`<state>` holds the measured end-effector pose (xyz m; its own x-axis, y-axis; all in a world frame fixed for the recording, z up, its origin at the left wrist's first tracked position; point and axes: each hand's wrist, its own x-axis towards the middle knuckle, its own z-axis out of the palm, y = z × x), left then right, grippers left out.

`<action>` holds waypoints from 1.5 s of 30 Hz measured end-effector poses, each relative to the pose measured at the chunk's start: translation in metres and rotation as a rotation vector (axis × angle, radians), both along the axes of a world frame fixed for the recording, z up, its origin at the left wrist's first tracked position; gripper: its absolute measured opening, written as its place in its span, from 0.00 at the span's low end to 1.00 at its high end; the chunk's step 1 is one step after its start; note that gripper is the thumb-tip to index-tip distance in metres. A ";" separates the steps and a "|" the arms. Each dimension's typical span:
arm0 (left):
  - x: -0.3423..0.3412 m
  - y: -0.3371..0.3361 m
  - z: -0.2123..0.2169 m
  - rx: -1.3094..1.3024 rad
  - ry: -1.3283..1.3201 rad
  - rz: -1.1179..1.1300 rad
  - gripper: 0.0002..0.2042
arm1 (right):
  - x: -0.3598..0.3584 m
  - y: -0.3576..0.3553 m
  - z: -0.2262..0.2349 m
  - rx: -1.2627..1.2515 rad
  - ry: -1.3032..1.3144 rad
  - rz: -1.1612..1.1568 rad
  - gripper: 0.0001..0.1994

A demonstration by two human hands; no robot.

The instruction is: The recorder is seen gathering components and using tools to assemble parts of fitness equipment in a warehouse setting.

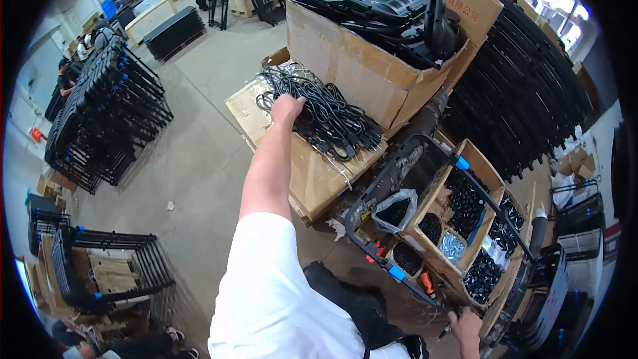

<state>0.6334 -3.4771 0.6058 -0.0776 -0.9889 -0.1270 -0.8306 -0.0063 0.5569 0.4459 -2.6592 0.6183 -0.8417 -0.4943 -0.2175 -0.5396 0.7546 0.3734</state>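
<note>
My left hand (287,108) reaches far out, fingers curled closed into a tangled pile of black power cords (325,110). The cords lie on a flat cardboard box (312,183), their plug ends bunched toward its right side. At lower right, my right hand (466,326) is closed beside the lower end of a black tubular frame (355,236) with blue clips. A thin dark object sticks out from its fingers, too small to name. The frame leans over a wooden parts bin (428,226) holding black and silver fasteners.
Behind the cords stands a large open carton (345,46) of black plastic covers. An orange-handled tool (426,284) lies beside the bin. Stacked black frames (109,113) stand on the left, and a tall stack of black panels (518,93) on the right. People work farther off.
</note>
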 end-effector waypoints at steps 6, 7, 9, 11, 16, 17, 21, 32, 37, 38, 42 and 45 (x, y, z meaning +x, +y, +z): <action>0.046 -0.058 -0.017 0.478 0.840 0.061 0.12 | -0.005 -0.010 -0.003 0.118 -0.125 -0.197 0.25; 0.021 -0.032 -0.006 0.484 1.011 0.094 0.10 | -0.003 0.011 -0.006 0.298 -0.239 -0.220 0.26; 0.054 -0.029 0.019 0.511 1.405 0.006 0.08 | -0.006 0.011 -0.023 0.455 -0.366 -0.181 0.28; 0.062 -0.011 0.060 0.342 1.588 -0.035 0.06 | 0.006 0.028 -0.018 0.170 -0.090 -0.183 0.26; 0.089 0.077 0.171 -0.215 1.472 -0.391 0.10 | -0.001 0.021 -0.012 0.369 -0.265 -0.245 0.09; 0.095 0.108 0.185 -0.039 1.563 -0.443 0.12 | 0.007 -0.023 0.000 0.148 -0.164 -0.284 0.09; 0.090 0.215 0.153 0.620 1.521 -0.730 0.18 | -0.008 0.003 -0.019 0.480 -0.351 -0.225 0.12; -0.009 0.428 -0.067 0.934 0.757 -1.079 0.10 | 0.018 0.015 -0.012 0.214 -0.236 -0.236 0.11; -0.020 0.431 -0.076 0.928 0.687 -1.079 0.11 | -0.005 0.014 -0.028 0.168 -0.161 -0.217 0.10; -0.016 0.433 -0.076 0.952 0.681 -1.063 0.11 | 0.003 0.020 -0.029 0.165 -0.160 -0.219 0.10; -0.020 0.436 -0.055 0.926 0.607 -1.107 0.12 | -0.001 0.034 -0.029 0.137 -0.115 -0.225 0.10; -0.010 0.436 -0.066 0.940 0.608 -1.109 0.11 | 0.004 0.017 -0.019 0.357 -0.305 -0.177 0.10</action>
<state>0.6238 -3.0411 0.5401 -0.9476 0.0040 -0.3195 -0.3185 -0.0928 0.9434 0.4503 -2.6419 0.5993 -0.7777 -0.1997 -0.5960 -0.5397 0.6983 0.4703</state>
